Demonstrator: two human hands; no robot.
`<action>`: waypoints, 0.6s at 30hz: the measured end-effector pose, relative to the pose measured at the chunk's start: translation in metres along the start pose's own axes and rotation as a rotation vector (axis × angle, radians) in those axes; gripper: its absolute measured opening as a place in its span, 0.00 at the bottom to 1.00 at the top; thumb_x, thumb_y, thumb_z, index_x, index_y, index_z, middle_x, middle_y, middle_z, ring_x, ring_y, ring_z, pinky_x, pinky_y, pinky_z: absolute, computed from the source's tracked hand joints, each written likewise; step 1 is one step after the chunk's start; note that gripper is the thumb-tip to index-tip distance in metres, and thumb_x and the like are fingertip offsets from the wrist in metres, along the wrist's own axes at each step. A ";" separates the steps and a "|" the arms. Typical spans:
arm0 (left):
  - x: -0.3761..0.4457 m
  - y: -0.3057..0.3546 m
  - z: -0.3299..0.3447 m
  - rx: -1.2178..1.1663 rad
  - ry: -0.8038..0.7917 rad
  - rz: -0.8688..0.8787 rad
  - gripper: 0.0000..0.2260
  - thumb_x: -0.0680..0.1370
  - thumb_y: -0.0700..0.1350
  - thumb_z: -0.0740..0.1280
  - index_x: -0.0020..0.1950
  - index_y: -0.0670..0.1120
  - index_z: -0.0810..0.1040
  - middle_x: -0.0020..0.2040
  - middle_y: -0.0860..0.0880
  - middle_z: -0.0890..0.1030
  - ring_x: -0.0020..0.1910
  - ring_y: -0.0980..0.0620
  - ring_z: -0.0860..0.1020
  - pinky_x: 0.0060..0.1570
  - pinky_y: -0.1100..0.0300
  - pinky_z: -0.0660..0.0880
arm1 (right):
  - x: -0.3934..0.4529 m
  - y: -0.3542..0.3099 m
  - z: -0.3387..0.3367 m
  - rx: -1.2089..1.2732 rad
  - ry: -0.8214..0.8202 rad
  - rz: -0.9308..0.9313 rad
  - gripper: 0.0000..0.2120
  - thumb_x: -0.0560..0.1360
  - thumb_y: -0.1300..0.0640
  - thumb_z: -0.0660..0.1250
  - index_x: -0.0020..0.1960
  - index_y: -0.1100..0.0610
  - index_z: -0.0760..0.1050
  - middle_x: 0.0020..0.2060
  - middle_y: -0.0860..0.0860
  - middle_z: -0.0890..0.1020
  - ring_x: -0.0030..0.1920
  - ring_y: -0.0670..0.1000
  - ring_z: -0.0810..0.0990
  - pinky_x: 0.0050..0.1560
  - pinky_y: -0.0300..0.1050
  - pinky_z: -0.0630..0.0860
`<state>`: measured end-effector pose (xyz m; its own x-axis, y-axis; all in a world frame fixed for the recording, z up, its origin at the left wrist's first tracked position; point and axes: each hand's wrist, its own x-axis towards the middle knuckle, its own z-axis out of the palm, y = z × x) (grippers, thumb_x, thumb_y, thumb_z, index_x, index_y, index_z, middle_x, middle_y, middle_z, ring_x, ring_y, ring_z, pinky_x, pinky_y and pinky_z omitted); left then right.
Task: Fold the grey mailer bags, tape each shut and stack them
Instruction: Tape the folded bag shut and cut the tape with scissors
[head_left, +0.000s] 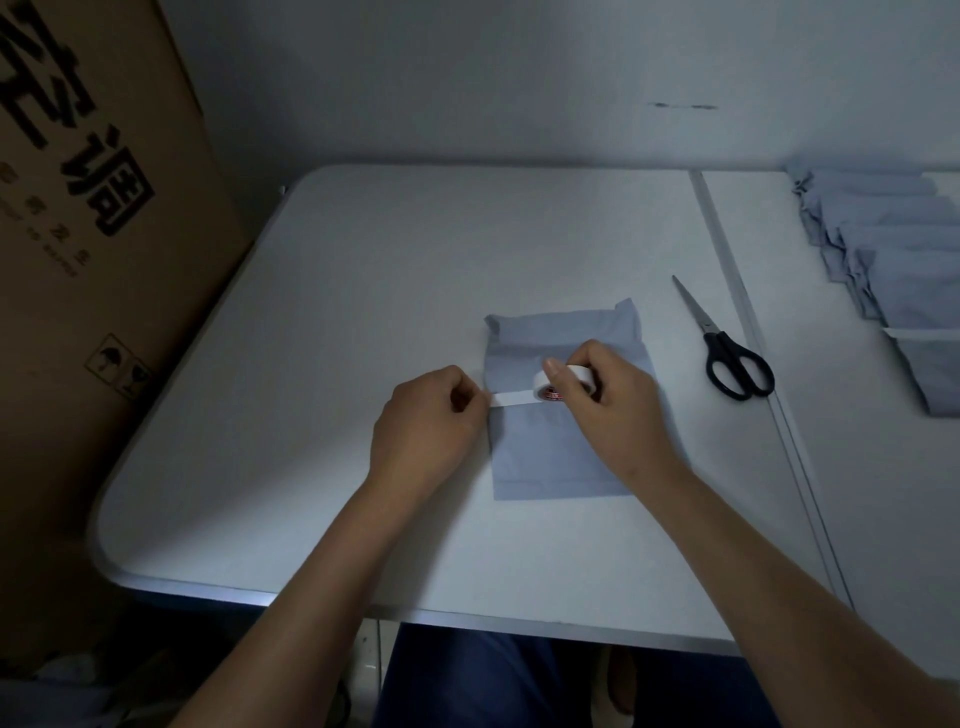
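While a grey mailer bag (563, 415) lies flat on the middle of a white table (363, 322), its top edge folded down, two bare hands work just above it. The right hand (608, 395) grips a small roll of white tape (563, 385), fingers and thumb curled round it, over the bag's fold. The left hand (431, 415) sits at the bag's left edge and pinches the free end of a short strip of tape (511, 398) stretched from the roll. Black-handled scissors (722, 345) lie closed on the table to the right of the bag, well apart from it. At the far right edge, a row of overlapping grey bags (893, 260) is spread out. A large cardboard box (98, 249) stands left of the table.
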<state>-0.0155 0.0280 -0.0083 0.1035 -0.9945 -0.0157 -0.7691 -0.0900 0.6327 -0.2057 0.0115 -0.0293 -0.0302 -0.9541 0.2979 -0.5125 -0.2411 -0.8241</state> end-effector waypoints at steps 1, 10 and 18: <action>0.000 0.000 0.001 0.012 0.000 0.001 0.06 0.76 0.52 0.65 0.40 0.53 0.77 0.37 0.57 0.79 0.37 0.58 0.77 0.39 0.56 0.77 | 0.000 0.000 0.000 0.009 0.001 0.001 0.17 0.76 0.46 0.67 0.38 0.58 0.69 0.30 0.48 0.75 0.31 0.44 0.72 0.32 0.31 0.65; -0.002 0.004 0.003 0.160 0.018 0.053 0.07 0.78 0.51 0.63 0.41 0.52 0.74 0.38 0.56 0.76 0.37 0.57 0.75 0.34 0.58 0.72 | -0.002 -0.003 -0.001 -0.031 0.011 -0.014 0.17 0.74 0.45 0.68 0.38 0.57 0.70 0.31 0.46 0.74 0.32 0.44 0.71 0.32 0.31 0.66; 0.000 0.006 0.005 0.253 0.023 0.100 0.07 0.78 0.51 0.63 0.43 0.51 0.73 0.41 0.54 0.75 0.38 0.54 0.75 0.35 0.58 0.71 | -0.002 -0.001 0.000 -0.046 0.014 -0.030 0.18 0.74 0.43 0.67 0.38 0.57 0.70 0.32 0.46 0.75 0.33 0.44 0.72 0.33 0.31 0.66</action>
<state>-0.0235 0.0275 -0.0086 0.0315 -0.9979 0.0567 -0.9091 -0.0051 0.4165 -0.2055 0.0135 -0.0293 -0.0260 -0.9438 0.3294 -0.5526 -0.2610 -0.7915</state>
